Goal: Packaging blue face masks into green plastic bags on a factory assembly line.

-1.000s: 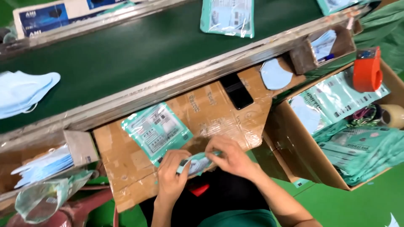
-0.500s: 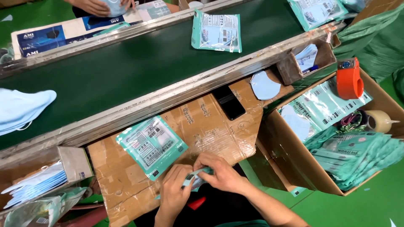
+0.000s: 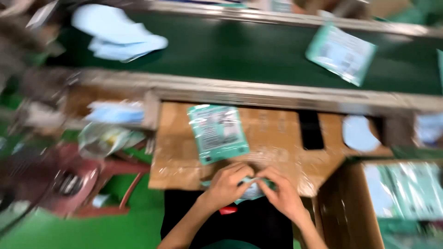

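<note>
A small teal packet (image 3: 251,190), blurred by camera motion, is pinched between both hands at the near edge of a cardboard-covered bench (image 3: 277,138). The left hand (image 3: 227,183) grips its left end, fingers curled over the top edge. The right hand (image 3: 281,193) closes on its right end, fingertips meeting the left hand's just above the packet. The packet's long axis runs left to right, so each hand holds one end and neither is clearly nearer; its lower edge hangs just past the bench edge, over the person's dark lap.

Just beyond the left hand, a larger teal and clear pouch (image 3: 218,133) lies flat on the cardboard, apart from the fingers. A dark rectangular slab (image 3: 310,130) lies farther right, with a pale round piece (image 3: 358,133) beside it. Beyond the bench runs a dark green conveyor belt (image 3: 240,50) carrying a pale blue face mask (image 3: 117,39) and another teal pouch (image 3: 340,53). An open carton (image 3: 406,198) of pouches stands to the right.
</note>
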